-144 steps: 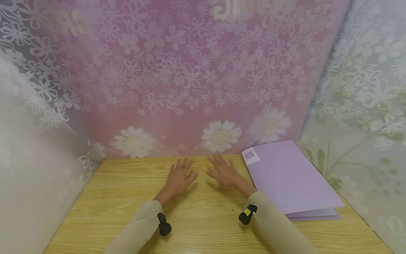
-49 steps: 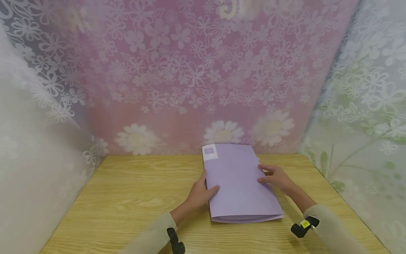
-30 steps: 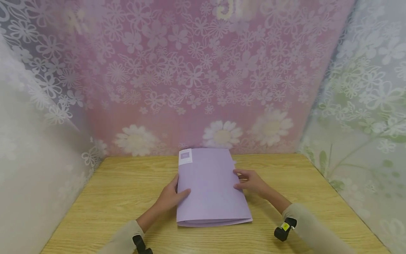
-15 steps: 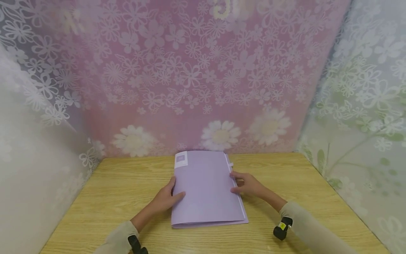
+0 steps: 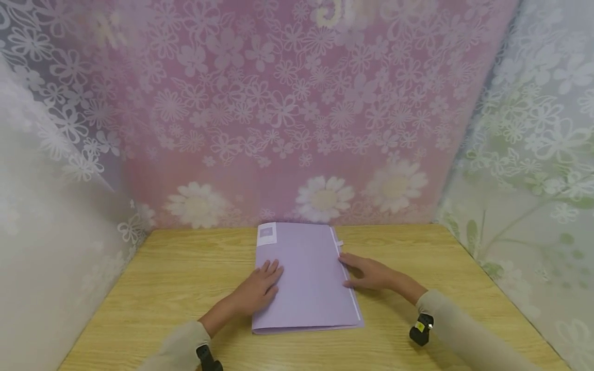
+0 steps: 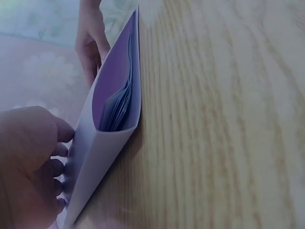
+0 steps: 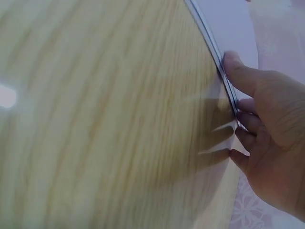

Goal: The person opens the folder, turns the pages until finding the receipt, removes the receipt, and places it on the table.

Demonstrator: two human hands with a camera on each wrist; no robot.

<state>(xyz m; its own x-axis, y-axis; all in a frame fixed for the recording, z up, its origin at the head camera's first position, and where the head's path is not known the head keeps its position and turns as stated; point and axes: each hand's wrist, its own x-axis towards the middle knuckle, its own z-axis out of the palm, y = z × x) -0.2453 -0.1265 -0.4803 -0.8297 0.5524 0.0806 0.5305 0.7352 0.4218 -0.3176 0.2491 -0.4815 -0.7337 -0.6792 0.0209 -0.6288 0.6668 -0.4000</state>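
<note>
- The left hand (image 5: 256,291) is lying flat across the folder's spine side, fingers extended, gripping nothing; if it is pressing unevenly, the cover may be sliding sideways or creasing.
- The right hand (image 5: 371,273) is touching the folder's right edge, thumb and fingers apart and loosely bent; I cannot tell whether any fingertip is reaching underneath. Lifting from there could be raising the cover alone.
- The purple folder (image 5: 306,283) is lying closed near the middle of the bench (image 5: 185,278), spine to the left. Its near end is bowing open at the spine, so tilting it that way could be letting the inner sheets (image 6: 116,112) slip out.
- A small pale tab (image 5: 340,243) is sticking out at the far right; a hand brushing past could be bending it.
- The folder's far edge is sitting close to the flowered cloth (image 5: 274,175), touching or not I cannot tell; pushing farther risks a buckling corner.
</note>
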